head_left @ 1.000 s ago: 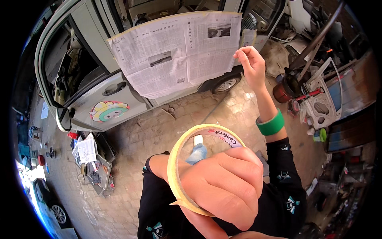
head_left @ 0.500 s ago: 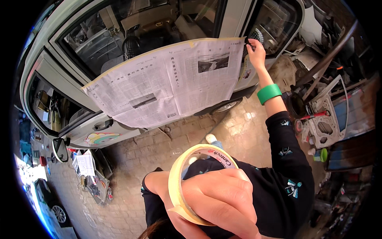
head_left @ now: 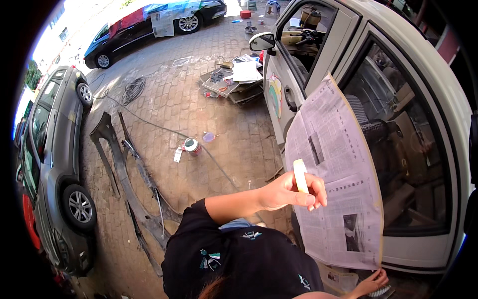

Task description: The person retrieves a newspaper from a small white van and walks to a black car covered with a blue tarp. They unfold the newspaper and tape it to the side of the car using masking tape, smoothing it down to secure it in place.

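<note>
In my left hand is a roll of pale yellow masking tape, seen edge-on between thumb and fingers, in front of the paper. A newspaper sheet with yellow tape along its upper edge hangs over the side of a white van, below the rear side window. My right hand, at the lower rim of the view, has its fingers closed at the sheet's near corner. Part of that hand is cut off by the view.
A grey car stands at the left, and a dark car partly covered with sheeting at the back. Dark car body parts, a can and a cable lie on the paving. A low stand with papers is beside the van's mirror.
My view has swung left toward the van's front and the yard. The left hand with the tape roll has moved out to the newspaper. My right hand stays at the sheet's corner.
</note>
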### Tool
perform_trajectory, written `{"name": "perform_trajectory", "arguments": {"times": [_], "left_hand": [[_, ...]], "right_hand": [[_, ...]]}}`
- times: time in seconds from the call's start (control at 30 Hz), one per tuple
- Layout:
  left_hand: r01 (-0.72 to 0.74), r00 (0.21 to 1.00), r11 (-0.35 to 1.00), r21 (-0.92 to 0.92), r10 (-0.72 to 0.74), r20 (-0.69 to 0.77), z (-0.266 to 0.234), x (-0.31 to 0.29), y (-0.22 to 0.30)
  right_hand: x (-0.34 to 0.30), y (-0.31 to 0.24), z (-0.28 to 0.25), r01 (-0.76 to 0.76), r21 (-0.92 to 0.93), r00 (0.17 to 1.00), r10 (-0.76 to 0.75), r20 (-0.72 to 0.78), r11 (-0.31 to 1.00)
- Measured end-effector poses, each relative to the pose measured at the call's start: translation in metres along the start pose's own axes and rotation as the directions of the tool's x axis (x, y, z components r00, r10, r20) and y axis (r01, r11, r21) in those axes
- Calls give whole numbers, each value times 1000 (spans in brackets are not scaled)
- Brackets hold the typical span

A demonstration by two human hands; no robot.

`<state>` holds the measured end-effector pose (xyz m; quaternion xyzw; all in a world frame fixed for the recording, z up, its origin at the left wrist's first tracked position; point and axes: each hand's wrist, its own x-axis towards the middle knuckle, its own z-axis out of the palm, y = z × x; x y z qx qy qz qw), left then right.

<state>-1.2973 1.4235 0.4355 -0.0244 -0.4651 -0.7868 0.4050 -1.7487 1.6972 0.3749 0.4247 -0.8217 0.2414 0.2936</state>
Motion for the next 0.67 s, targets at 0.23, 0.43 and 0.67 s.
{"name": "perform_trajectory", "arguments": {"times": [0.23,0.43,0.67], "left_hand": [[59,887,998,31,-38,-460,-7,-47,-40],[97,883,995,32,-71,-464,-8,-55,-42],[95,874,995,36,-66,-482,-8,-84,-41]], "right_hand": [[16,-3,-4,154,-152,988,-154,15,976],[16,-11,0,171,-54,985,-173,-28,984],[16,-18,-16,138,-26,987,-136,85,990]]}}
